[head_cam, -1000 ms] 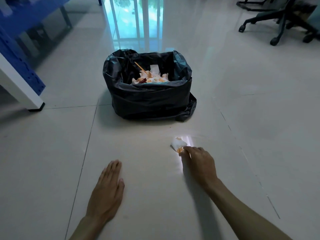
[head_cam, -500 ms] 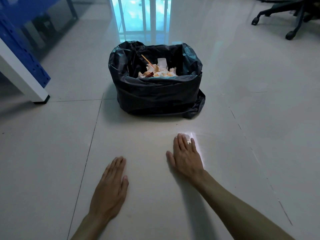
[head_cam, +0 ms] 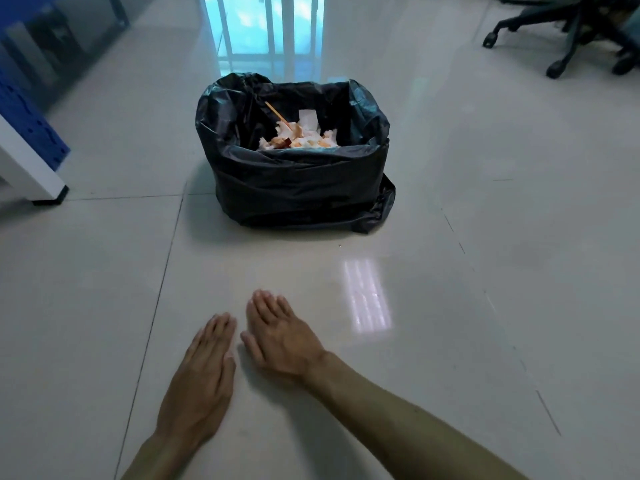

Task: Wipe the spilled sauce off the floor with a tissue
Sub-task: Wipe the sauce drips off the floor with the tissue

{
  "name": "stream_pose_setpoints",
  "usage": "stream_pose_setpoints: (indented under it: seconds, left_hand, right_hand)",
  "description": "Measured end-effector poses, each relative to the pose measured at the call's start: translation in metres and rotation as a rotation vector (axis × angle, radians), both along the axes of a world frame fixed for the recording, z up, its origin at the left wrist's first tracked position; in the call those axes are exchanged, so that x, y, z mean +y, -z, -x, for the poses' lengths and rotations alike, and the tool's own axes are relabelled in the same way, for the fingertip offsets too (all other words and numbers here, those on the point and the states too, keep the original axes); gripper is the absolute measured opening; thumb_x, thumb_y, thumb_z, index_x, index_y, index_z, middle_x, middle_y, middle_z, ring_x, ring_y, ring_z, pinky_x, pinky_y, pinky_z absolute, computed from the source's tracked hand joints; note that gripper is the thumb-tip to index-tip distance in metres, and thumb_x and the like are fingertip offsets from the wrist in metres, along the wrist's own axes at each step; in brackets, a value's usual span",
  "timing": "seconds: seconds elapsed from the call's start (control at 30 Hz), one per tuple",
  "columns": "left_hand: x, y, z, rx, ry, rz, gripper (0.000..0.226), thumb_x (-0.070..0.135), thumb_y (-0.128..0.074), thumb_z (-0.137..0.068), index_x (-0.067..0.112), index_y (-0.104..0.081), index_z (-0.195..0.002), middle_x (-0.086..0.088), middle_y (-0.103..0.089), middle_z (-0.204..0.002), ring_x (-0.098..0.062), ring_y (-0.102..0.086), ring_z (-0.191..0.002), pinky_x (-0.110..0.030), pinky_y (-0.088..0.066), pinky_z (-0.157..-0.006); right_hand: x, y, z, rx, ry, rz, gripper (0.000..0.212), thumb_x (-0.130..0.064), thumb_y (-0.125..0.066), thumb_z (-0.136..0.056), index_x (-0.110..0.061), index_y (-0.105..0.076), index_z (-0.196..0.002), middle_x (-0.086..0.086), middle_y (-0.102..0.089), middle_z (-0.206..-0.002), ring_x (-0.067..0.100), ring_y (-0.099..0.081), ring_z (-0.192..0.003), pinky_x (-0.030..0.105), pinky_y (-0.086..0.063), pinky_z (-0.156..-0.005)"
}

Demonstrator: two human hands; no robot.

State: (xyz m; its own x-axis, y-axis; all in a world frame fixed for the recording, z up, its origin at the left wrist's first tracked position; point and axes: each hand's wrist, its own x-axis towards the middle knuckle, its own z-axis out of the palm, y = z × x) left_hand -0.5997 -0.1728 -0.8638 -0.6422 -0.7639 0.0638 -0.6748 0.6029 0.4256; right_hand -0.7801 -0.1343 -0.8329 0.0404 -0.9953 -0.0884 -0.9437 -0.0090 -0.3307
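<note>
Hands pressed palm-down on a pale, glossy tiled floor [head_cam: 485, 306]: the left hand [head_cam: 201, 379] lies flat with fingers together and extended, and the right hand [head_cam: 280, 337] lies flat just beside it, fingers likewise stretched forward, the two thumbs near each other but apart. Neither hand is closed around anything; both are spread wide against the tile. No tissue shows under or between the fingers, and whether one is pinned beneath the right palm cannot be told. Straight ahead of the hands, well apart from them, stands a bin lined with a black plastic bag [head_cam: 298, 181], its mouth open. Inside it sits a heap of crumpled white tissues [head_cam: 301, 138] stained orange and red with sauce, with a thin wooden stick [head_cam: 275, 112] leaning out of the pile. A bright patch of reflected light [head_cam: 367, 296] falls on the tile to the right of the right hand. At far left stands a white furniture leg [head_cam: 31, 168] beside a blue panel [head_cam: 24, 116]; the wheeled base of an office chair [head_cam: 561, 39] occupies the upper right corner.
</note>
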Motion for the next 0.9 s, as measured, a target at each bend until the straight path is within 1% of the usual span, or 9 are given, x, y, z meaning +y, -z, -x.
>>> stream_pose_setpoints:
  seconds: [0.1,0.23,0.27,0.37,0.5,0.6,0.77,0.83,0.9]
  left_hand:
    - [0.001,-0.003,0.001,-0.007,-0.003,0.012,0.059,0.035,-0.015,-0.097,0.018,-0.026,-0.152,0.004,-0.025,-0.160,-0.005,-0.016,-0.148,-0.027,-0.008,-0.121]
    - [0.004,-0.007,0.002,-0.001,-0.011,0.005,0.058,0.034,-0.017,-0.097,0.019,-0.024,-0.153,0.007,-0.021,-0.160,-0.001,-0.011,-0.148,-0.021,-0.003,-0.120]
    - [0.005,-0.007,0.002,-0.002,-0.009,0.004,0.058,0.035,-0.017,-0.097,0.020,-0.024,-0.153,0.008,-0.021,-0.160,-0.001,-0.011,-0.148,-0.021,-0.003,-0.120]
    - [0.004,-0.006,0.001,0.001,-0.010,-0.013,0.059,0.037,-0.015,-0.096,0.021,-0.021,-0.154,0.010,-0.017,-0.161,-0.003,-0.011,-0.148,-0.023,-0.003,-0.120]
    - [0.006,-0.008,0.004,-0.001,-0.027,-0.024,0.061,0.039,-0.013,-0.095,0.021,-0.021,-0.154,0.008,-0.018,-0.161,-0.002,-0.009,-0.148,-0.020,-0.001,-0.120]
    - [0.005,-0.008,0.002,-0.005,-0.024,-0.021,0.062,0.038,-0.013,-0.095,0.021,-0.020,-0.154,0.008,-0.018,-0.162,-0.004,-0.009,-0.149,-0.020,0.000,-0.120]
    - [0.004,-0.008,0.001,0.001,-0.012,0.003,0.060,0.033,-0.018,-0.095,0.018,-0.027,-0.153,0.006,-0.023,-0.160,-0.005,-0.014,-0.148,-0.019,-0.001,-0.120]
    - [0.002,-0.006,0.001,0.010,-0.007,0.000,0.060,0.034,-0.017,-0.096,0.017,-0.029,-0.152,0.005,-0.025,-0.160,-0.003,-0.014,-0.148,-0.019,-0.002,-0.119]
    - [0.000,-0.006,0.000,0.024,-0.013,-0.011,0.059,0.035,-0.016,-0.097,0.019,-0.028,-0.152,0.007,-0.023,-0.160,0.001,-0.011,-0.147,-0.019,-0.003,-0.119]
  right_hand:
    - [0.016,0.000,0.023,0.070,-0.061,0.003,0.062,-0.041,-0.023,-0.103,-0.002,-0.020,-0.151,0.017,-0.018,-0.159,0.025,-0.011,-0.147,0.049,-0.007,-0.119]
    - [0.034,-0.005,0.116,0.138,0.256,-0.085,0.084,-0.058,-0.005,-0.095,0.004,-0.037,-0.143,0.023,-0.037,-0.149,0.034,-0.036,-0.137,0.060,-0.026,-0.110]
    - [0.043,-0.007,0.142,0.169,0.365,-0.122,0.084,-0.059,-0.006,-0.094,0.002,-0.038,-0.142,0.023,-0.038,-0.149,0.035,-0.037,-0.136,0.059,-0.025,-0.109]
    - [0.086,-0.006,0.197,0.203,0.576,-0.162,0.071,-0.055,-0.016,-0.099,-0.008,-0.020,-0.151,0.015,-0.016,-0.159,0.031,-0.016,-0.146,0.052,-0.010,-0.116]
    - [0.101,-0.007,0.190,0.059,0.663,-0.082,0.073,-0.049,-0.020,-0.102,0.002,-0.004,-0.151,0.022,-0.006,-0.159,0.029,-0.007,-0.147,0.041,-0.001,-0.120]
    - [0.053,0.001,0.157,0.045,0.583,-0.069,0.076,-0.050,-0.023,-0.102,0.007,-0.006,-0.149,0.027,-0.011,-0.157,0.034,-0.011,-0.146,0.039,0.001,-0.117]
    - [-0.016,0.006,0.050,0.048,0.231,-0.033,0.072,-0.042,-0.030,-0.103,0.013,-0.012,-0.147,0.035,-0.012,-0.154,0.042,-0.011,-0.144,0.046,-0.001,-0.118]
    - [-0.013,0.007,0.008,0.063,0.015,0.016,0.067,-0.040,-0.029,-0.104,0.009,-0.016,-0.148,0.031,-0.016,-0.155,0.039,-0.013,-0.145,0.044,-0.002,-0.119]
    - [-0.004,0.010,-0.001,0.106,-0.123,0.047,0.063,-0.040,-0.029,-0.103,0.003,-0.023,-0.148,0.024,-0.023,-0.155,0.033,-0.017,-0.145,0.044,-0.005,-0.119]
